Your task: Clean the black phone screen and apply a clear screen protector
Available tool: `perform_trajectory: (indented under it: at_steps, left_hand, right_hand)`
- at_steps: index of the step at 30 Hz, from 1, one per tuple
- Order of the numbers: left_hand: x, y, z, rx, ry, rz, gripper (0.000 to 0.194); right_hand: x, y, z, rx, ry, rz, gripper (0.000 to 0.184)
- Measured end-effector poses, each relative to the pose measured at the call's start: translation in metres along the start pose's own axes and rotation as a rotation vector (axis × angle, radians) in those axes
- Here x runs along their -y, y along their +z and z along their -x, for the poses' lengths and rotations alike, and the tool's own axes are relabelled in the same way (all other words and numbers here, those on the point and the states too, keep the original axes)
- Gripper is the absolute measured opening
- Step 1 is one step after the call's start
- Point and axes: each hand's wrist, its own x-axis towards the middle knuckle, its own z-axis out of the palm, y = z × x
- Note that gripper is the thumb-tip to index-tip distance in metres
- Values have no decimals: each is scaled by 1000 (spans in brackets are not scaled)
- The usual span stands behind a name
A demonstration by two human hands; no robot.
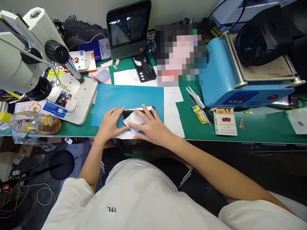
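Left hand [112, 123] spread, the dark phone [127, 113] was braced at its left end on the blue mat [107, 98], a white wipe [133, 119] pressed against it by the splayed right hand [152, 127]: presumably slick, fragile, best gripped by its rims.

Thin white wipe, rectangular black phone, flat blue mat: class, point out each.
Thin white wipe [133, 120], head view: middle.
Rectangular black phone [127, 113], head view: dark face.
Flat blue mat [129, 95], head view: upper part.
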Motion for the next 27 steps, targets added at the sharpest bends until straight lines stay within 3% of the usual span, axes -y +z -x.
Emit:
perform_trajectory:
  at_steps: [5, 12, 16, 22, 27]
  left_hand:
    - [0, 0, 0, 5, -14, 4, 88]
    - [0, -3, -2, 21, -45, -8, 86]
    - [0, -4, -4, 23, -56, -21, 81]
    - [0, -5, -7, 14, -53, -36, 77]
    - [1, -4, -7, 14, -61, -42, 77]
  right_hand:
    - [-10, -3, 12, 5, 30, 4, 57]
    - [-28, -4, 43, 20, 226, -6, 55]
    - [-22, 0, 48, -22, 313, 8, 59]
    - [-3, 2, 47, -96, 334, 23, 68]
    - [0, 8, 43, -157, 366, -24, 68]
